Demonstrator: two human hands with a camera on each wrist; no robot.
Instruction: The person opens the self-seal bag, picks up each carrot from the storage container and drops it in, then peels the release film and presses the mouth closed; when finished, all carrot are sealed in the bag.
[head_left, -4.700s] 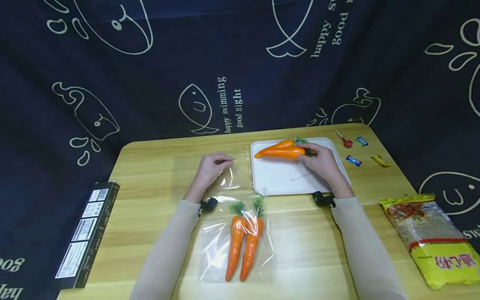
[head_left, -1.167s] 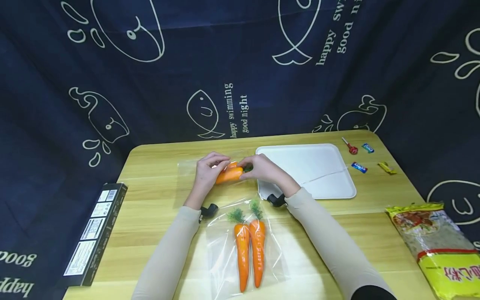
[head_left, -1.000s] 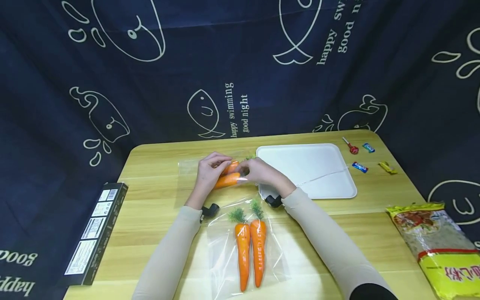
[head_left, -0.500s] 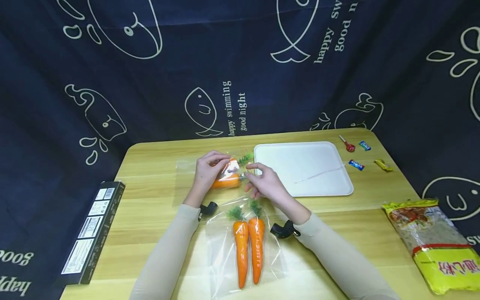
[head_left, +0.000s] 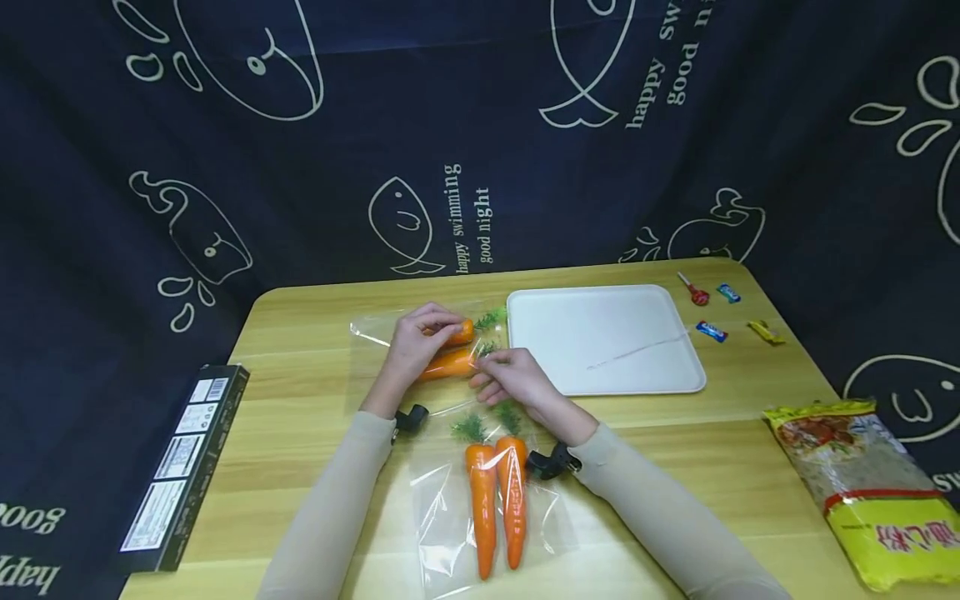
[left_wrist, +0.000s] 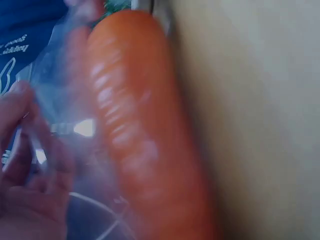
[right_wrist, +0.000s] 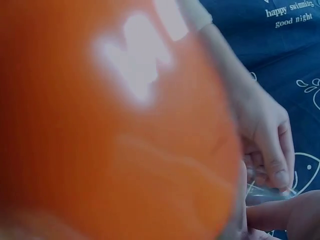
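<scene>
In the head view, two orange carrots (head_left: 448,364) with green tops lie in a clear plastic bag (head_left: 367,325) left of the white tray. My left hand (head_left: 414,343) pinches the bag's film over them; in the left wrist view its fingertips (left_wrist: 22,95) hold the film beside a large blurred carrot (left_wrist: 142,130). At the bag's right end, by the leafy tops, my right hand (head_left: 521,382) has thumb and forefinger together on the bag's near edge, other fingers loosely spread. A second clear bag (head_left: 442,542) in front holds two more carrots (head_left: 483,508).
The white tray (head_left: 600,329) stands at back right with a thin line across it. A lollipop (head_left: 697,296) and wrapped candies (head_left: 711,331) lie beyond it. A yellow food packet (head_left: 873,492) is at the right edge, a long black box (head_left: 183,471) at the left.
The two carrots my right hand gripped on the tray are now in the far bag. That hand has come out of the bag and moved nearer; the left keeps pinching the film.
</scene>
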